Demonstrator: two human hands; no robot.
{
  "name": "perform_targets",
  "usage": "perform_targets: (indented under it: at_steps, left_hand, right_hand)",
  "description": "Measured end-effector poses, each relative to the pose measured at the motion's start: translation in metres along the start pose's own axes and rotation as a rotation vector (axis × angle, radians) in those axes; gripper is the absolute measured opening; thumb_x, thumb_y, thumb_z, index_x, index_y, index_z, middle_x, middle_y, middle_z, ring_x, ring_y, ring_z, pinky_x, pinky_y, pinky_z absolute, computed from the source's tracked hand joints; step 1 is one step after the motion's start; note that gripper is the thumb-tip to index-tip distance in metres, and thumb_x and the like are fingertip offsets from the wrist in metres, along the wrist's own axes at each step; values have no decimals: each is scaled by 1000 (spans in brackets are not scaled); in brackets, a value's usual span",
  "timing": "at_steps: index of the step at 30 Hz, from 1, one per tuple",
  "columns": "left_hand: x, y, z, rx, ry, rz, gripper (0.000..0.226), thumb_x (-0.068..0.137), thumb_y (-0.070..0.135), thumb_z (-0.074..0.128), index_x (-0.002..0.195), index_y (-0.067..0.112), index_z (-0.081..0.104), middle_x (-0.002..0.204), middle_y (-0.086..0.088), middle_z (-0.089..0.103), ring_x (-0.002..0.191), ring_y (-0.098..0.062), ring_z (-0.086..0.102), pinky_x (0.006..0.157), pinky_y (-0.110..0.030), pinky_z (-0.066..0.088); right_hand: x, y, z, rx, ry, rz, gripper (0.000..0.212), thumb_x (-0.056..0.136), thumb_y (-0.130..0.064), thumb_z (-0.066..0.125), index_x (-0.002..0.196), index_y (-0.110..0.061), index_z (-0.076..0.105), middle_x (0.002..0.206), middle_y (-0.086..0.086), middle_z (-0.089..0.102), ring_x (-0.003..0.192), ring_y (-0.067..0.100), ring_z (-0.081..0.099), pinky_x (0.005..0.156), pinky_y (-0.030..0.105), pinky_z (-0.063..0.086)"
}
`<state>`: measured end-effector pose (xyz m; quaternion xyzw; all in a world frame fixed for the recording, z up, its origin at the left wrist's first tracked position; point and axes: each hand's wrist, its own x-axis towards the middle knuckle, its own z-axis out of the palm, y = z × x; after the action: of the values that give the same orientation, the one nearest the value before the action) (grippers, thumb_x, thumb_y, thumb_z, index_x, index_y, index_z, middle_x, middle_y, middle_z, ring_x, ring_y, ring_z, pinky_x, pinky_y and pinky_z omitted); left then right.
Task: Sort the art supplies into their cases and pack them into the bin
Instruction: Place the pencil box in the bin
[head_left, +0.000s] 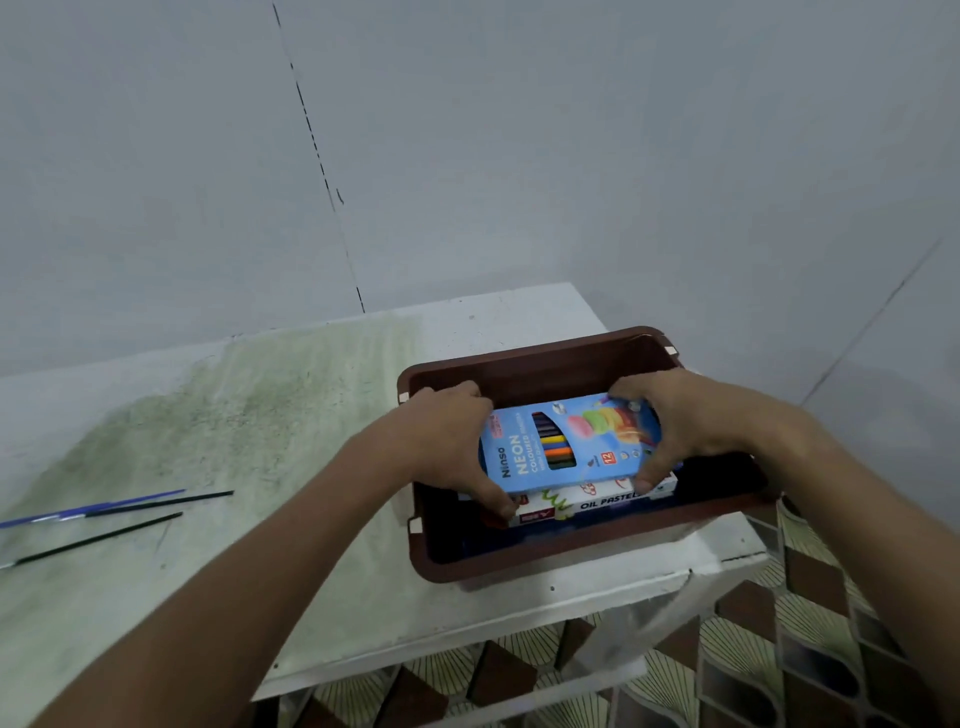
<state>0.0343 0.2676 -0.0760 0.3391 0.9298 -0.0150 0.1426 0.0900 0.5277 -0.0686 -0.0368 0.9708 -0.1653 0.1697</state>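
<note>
Both hands, left hand (447, 441) and right hand (675, 426), grip my blue coloured-pencil box (566, 447) by its ends inside the brown bin (519, 564), lying crosswise atop the oil pastel box (597, 501); paintbrushes (104, 519) lie well left.

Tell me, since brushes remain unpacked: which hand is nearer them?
Left. The left hand grips the blue box at the bin's brush-side edge; the right hand grips its far end. Brushes lie leftward.

Surroundings: table, wall, floor.
A white table (332, 597) carries a green stain (234, 415) left of the grip; a grey wall (571, 156) with a dark dashed line (317, 156) stands beyond it; patterned floor tiles (831, 623) lie below right.
</note>
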Motion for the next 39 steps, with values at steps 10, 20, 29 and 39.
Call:
perform_targets:
  at_steps: [10,20,29,39]
  left_hand:
    - [1,-6,-3,52,-62,51,101,53,85,64,132,24,47,121,8,52,105,-12,53,89,-32,50]
    - [-11,-20,-13,-236,100,111,93,61,70,73,135,21,48,126,6,50,112,-12,49,96,-30,44]
    - [-101,-173,-33,-497,477,-126,64,72,56,73,127,29,56,126,14,51,113,-4,51,100,-33,45]
    - [-303,-401,19,-509,592,-648,51,78,46,73,123,28,59,113,12,56,104,-7,55,97,-34,46]
  right_hand:
    - [3,0,4,-20,-73,45,99,57,-35,90,140,-25,37,138,-5,44,122,18,46,101,32,43]
    - [1,-36,-5,79,-5,21,108,57,-42,89,146,-23,31,147,-11,37,135,12,37,108,25,32]
    - [70,-209,-14,258,223,-368,84,59,-57,83,134,-36,52,132,-21,53,118,-4,51,105,28,43]
    - [191,-504,68,230,46,-710,53,77,-36,78,126,-24,60,121,-13,61,104,2,58,90,23,50]
